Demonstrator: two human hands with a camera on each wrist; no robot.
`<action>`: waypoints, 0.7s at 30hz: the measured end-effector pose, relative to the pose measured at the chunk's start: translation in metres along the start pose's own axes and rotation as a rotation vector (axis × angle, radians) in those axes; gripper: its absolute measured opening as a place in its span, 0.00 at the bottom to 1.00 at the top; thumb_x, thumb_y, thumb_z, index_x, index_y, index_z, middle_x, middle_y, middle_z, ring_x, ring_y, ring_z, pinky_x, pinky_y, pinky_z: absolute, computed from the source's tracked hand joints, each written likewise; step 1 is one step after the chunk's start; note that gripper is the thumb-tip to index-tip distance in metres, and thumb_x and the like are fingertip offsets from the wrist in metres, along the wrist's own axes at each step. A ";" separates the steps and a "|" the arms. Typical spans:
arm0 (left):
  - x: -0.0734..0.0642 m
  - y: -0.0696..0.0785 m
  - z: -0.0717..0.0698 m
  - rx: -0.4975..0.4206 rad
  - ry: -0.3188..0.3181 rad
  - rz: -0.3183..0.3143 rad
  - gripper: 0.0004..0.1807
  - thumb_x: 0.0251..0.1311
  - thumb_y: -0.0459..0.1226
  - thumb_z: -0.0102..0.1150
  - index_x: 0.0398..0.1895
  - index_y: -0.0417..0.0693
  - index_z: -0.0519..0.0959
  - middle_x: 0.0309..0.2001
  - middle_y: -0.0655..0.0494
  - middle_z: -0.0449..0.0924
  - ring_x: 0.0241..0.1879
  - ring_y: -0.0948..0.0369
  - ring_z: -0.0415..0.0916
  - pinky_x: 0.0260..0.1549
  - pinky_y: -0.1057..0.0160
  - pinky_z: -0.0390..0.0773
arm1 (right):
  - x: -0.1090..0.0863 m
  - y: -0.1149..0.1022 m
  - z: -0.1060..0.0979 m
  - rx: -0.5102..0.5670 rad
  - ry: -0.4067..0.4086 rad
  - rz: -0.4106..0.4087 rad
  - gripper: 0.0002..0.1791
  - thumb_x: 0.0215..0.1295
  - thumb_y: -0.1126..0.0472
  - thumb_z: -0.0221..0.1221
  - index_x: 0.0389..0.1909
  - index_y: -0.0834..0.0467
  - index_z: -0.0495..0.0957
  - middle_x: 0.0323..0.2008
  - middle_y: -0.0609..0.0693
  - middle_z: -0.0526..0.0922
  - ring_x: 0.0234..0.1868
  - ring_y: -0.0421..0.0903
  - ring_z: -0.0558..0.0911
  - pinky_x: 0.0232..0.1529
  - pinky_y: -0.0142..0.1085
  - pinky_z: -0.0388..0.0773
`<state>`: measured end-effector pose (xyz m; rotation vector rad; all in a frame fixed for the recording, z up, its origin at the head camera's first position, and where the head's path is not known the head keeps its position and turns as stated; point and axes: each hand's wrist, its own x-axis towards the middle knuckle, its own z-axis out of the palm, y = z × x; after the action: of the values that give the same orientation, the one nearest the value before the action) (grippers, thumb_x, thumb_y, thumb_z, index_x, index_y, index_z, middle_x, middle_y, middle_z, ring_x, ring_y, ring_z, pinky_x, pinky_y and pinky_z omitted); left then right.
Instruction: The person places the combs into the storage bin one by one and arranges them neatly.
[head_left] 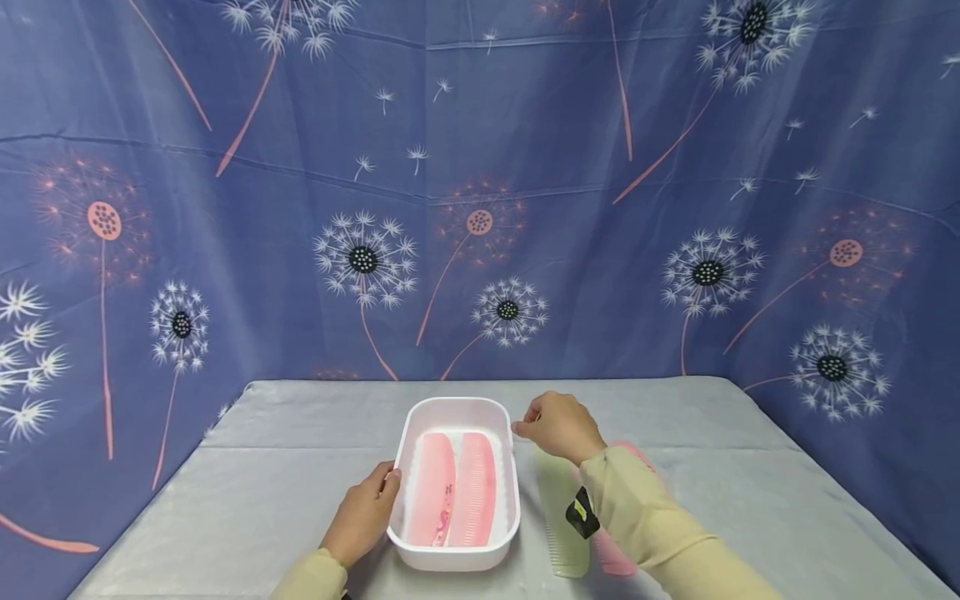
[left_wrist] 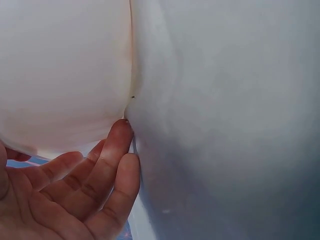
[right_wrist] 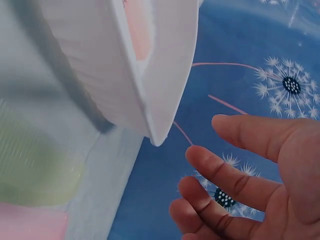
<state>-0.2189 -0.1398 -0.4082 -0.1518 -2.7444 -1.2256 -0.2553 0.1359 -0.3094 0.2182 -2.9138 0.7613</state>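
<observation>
Left grip (head_left: 363, 514) clamped on white rectangular plastic tray (head_left: 453, 559) between side edges of grey cloth-covered counter (head_left: 300, 467); right grip (head_left: 562, 427) kinda apart.

Tub, white (head_left: 453, 560): 1, lower ctr of head view. Pink combs in it: 2, one L (head_left: 430, 483), one R (head_left: 477, 487). Green comb (head_left: 567, 517): 1, lower ctr-right. Pink comb beside it (head_left: 615, 558): min. 1; pink shows both sides of the sleeve, can't tell if 1 or 2. Hands: 2, L hand (head_left: 363, 512) & R hand (head_left: 561, 425). Sleeves (head_left: 660, 533): 2, bottom. Table (head_left: 315, 483): 1. Backdrop dandelions w/ blk centres uncut by frame edge (head_left: 362, 259): 6; clear pink-centred ones (head_left: 104, 220): 3.
</observation>
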 end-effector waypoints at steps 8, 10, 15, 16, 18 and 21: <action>0.000 0.000 0.000 0.001 0.001 -0.002 0.22 0.80 0.41 0.41 0.64 0.35 0.74 0.54 0.34 0.82 0.55 0.36 0.78 0.55 0.36 0.75 | -0.001 0.013 -0.003 0.064 -0.019 0.035 0.11 0.62 0.52 0.69 0.28 0.56 0.83 0.31 0.47 0.83 0.30 0.46 0.78 0.33 0.41 0.74; 0.000 0.000 0.000 -0.001 -0.001 -0.006 0.22 0.80 0.41 0.41 0.64 0.35 0.74 0.54 0.34 0.82 0.55 0.36 0.78 0.55 0.36 0.75 | -0.001 0.016 -0.003 0.084 -0.030 0.053 0.12 0.62 0.52 0.69 0.29 0.56 0.83 0.31 0.48 0.82 0.31 0.46 0.78 0.32 0.41 0.74; 0.000 0.000 -0.001 -0.005 -0.008 -0.015 0.23 0.81 0.42 0.40 0.65 0.35 0.73 0.54 0.34 0.82 0.55 0.36 0.79 0.54 0.36 0.75 | -0.003 0.023 -0.002 0.123 -0.049 0.082 0.11 0.64 0.53 0.68 0.33 0.58 0.85 0.33 0.49 0.83 0.34 0.47 0.79 0.35 0.42 0.77; 0.000 0.000 0.000 -0.006 -0.009 -0.018 0.23 0.81 0.42 0.40 0.65 0.35 0.73 0.54 0.35 0.82 0.55 0.36 0.79 0.54 0.36 0.75 | -0.004 0.025 -0.002 0.129 -0.051 0.084 0.12 0.64 0.53 0.68 0.33 0.59 0.85 0.33 0.49 0.83 0.34 0.47 0.80 0.36 0.43 0.77; 0.000 0.000 0.000 -0.010 -0.010 -0.023 0.24 0.81 0.42 0.40 0.66 0.35 0.73 0.53 0.35 0.82 0.55 0.36 0.79 0.54 0.36 0.75 | -0.005 0.028 -0.001 0.143 -0.055 0.096 0.11 0.64 0.54 0.68 0.34 0.60 0.86 0.34 0.50 0.83 0.36 0.48 0.80 0.38 0.45 0.79; 0.000 0.000 0.001 -0.012 -0.009 -0.023 0.24 0.80 0.42 0.40 0.66 0.34 0.73 0.53 0.36 0.83 0.54 0.37 0.80 0.54 0.36 0.75 | -0.006 0.033 0.000 0.152 -0.055 0.107 0.12 0.64 0.55 0.68 0.36 0.61 0.86 0.35 0.51 0.83 0.38 0.49 0.81 0.40 0.46 0.79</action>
<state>-0.2187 -0.1397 -0.4088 -0.1274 -2.7540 -1.2505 -0.2545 0.1650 -0.3261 0.0995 -2.9407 1.0109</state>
